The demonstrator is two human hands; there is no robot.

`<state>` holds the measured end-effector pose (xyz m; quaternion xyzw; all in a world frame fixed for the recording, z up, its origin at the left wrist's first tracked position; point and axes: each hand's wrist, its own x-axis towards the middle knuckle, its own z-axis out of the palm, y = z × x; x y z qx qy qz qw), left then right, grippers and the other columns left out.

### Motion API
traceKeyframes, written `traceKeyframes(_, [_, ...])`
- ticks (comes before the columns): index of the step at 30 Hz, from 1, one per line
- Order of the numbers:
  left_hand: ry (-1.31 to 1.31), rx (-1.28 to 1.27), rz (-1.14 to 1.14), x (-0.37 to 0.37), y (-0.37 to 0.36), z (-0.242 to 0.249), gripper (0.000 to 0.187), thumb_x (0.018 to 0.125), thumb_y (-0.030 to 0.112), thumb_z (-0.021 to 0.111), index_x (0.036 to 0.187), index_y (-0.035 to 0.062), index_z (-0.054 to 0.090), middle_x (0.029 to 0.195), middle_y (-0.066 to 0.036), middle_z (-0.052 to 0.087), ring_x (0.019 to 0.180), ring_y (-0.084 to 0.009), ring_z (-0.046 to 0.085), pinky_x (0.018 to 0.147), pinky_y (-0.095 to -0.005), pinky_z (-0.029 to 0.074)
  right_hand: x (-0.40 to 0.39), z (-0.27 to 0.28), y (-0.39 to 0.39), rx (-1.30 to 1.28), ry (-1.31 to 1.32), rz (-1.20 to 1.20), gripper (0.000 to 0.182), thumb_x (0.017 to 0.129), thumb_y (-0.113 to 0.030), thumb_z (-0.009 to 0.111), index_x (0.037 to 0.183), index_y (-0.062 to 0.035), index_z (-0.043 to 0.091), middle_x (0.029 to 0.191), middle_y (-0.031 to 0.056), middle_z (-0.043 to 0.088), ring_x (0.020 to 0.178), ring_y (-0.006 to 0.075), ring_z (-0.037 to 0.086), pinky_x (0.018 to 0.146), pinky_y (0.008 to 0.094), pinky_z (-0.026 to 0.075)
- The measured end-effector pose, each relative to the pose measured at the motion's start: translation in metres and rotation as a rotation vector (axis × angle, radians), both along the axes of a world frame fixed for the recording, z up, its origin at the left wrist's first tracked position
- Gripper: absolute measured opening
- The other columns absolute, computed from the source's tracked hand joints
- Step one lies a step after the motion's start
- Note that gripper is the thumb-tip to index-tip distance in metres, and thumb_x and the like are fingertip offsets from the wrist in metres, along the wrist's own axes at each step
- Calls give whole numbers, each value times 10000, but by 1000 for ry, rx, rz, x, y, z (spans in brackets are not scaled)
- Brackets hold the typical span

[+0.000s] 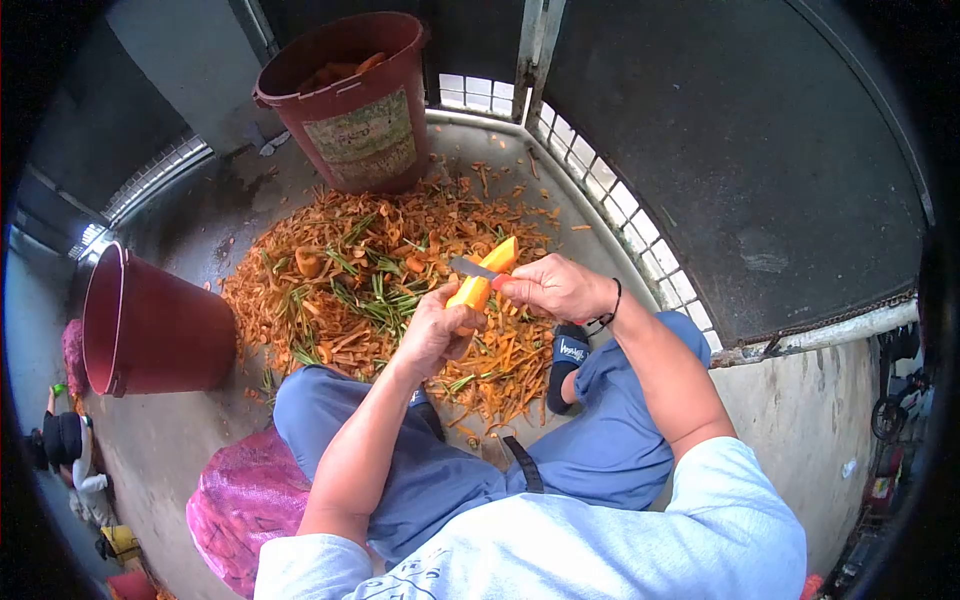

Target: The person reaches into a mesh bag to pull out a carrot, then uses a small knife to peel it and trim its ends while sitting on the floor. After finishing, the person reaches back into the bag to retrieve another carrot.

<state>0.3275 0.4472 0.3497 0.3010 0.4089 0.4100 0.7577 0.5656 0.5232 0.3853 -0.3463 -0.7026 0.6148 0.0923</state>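
My left hand [440,328] is closed around the lower end of a peeled orange carrot [503,256], which points away from me and slightly right. In my right hand [560,290] is a small knife [472,268] with a red handle, most of it covered by the fingers. The knife's blade lies across the middle of the carrot. Below both hands spreads a big heap of orange peelings [290,275], with green stem pieces and a few carrot chunks mixed in.
A dark red bucket [310,150] with carrots inside stands behind the heap. Another red bucket [170,325] is at the left. Beside my left leg sits a pink mesh sack [255,495]. Dark gate panels [740,150] border the right side. Another person [72,450] is at far left.
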Motion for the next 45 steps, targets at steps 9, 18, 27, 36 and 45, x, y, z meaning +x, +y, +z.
traceKeyframes(9, [-137,-10,173,4,4,-7,413,837,113,690,1201,60,500,806,-47,622,396,-67,381,341,-224,291,-13,-3,-10,961,21,-150,330,938,-369,710,1166,-132,737,833,128,706,716,322,698,601,400,537])
traceKeyframes(18, [-65,51,214,6,4,-5,361,856,104,665,1173,77,492,791,-35,625,411,-57,403,345,-210,293,-21,1,-20,1144,-189,-185,318,893,-317,756,1118,-95,731,750,98,637,653,294,657,575,408,518])
traceKeyframes(27, [-72,-45,233,8,4,-11,420,864,81,640,1258,60,496,808,-71,638,375,-84,404,323,-226,297,-28,-2,-15,787,25,-471,290,1011,-337,629,1007,-53,686,740,150,683,679,341,690,576,421,522])
traceKeyframes(36, [-87,10,261,8,4,-14,490,861,112,662,1311,45,479,835,-81,644,391,-81,422,332,-220,304,-17,-2,-5,365,71,-355,348,1040,-347,611,1053,-14,713,670,75,628,592,135,592,558,326,466])
traceKeyframes(45, [-39,14,188,8,4,-7,482,811,118,686,1244,18,499,777,-59,613,401,-74,405,335,-221,318,-11,12,-6,525,-180,-162,384,1041,-401,582,966,-42,695,680,188,612,623,330,635,590,412,478])
